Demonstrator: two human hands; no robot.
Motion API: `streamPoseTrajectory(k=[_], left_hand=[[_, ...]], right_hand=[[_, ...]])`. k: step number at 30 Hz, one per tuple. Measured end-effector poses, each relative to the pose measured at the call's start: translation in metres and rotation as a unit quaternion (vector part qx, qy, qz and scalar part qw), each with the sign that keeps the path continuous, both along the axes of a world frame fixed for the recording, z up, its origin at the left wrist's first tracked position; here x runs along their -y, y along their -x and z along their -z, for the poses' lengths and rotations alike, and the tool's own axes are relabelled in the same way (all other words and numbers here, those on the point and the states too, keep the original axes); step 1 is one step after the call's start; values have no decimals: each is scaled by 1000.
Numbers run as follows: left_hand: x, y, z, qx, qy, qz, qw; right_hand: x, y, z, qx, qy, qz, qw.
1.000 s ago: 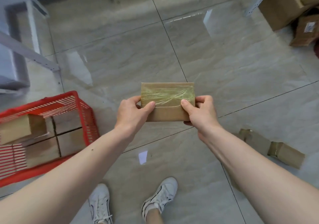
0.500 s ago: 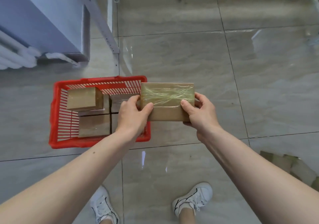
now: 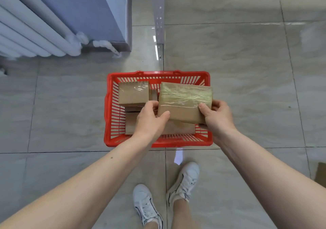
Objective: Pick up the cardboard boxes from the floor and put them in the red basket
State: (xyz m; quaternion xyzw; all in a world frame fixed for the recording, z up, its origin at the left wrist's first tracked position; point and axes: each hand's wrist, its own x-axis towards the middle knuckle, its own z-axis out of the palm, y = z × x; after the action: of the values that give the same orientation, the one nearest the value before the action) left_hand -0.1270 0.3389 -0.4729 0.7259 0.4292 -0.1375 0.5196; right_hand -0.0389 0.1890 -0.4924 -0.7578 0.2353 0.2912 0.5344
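You are holding the taped cardboard box (image 3: 184,102) over the red basket (image 3: 158,143), above its 3 o'clock half. Your left hand (image 3: 150,121) is gripping the box's near-left corner, thumb on top; your right hand (image 3: 217,116) is pinching the near-right edge, thumb on top and fingers under.

Risks, as judged from this position:
- The box is overhanging the basket's 3 o'clock rim slightly (as seen from above); released here, it could catch the rim and tip out onto the floor.
- The basket is already carrying boxes: one taped box (image 3: 133,94) is sitting high at 10 o'clock, with flatter ones (image 3: 135,122) beneath. The uneven stack is offering a tilted landing, so the new box could slide.
- Glossy tape is covering the far half; your thumbs are resting near it, and a slip is possible.
- Another piece of cardboard (image 3: 321,174) is waiting on the floor at 4 o'clock, so space matters.
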Motion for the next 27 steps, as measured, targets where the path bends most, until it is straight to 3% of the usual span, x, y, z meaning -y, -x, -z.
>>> streamPoseTrajectory(k=[6,13,21,27], left_hand=[[-35,-16,55,-21,27,-15,999],[-45,-47,94,-63,26,31,997],[-67,-58,177,-59,10,23,998],[-68,-57,197,-52,6,40,998]], right_hand=[[-35,-18,38,1,43,-29,999],[-55,-46,101,-32,51,-61,996],[-88,-59,188,-17,55,-68,996],[-95,-66,223,-4,90,-68,994]])
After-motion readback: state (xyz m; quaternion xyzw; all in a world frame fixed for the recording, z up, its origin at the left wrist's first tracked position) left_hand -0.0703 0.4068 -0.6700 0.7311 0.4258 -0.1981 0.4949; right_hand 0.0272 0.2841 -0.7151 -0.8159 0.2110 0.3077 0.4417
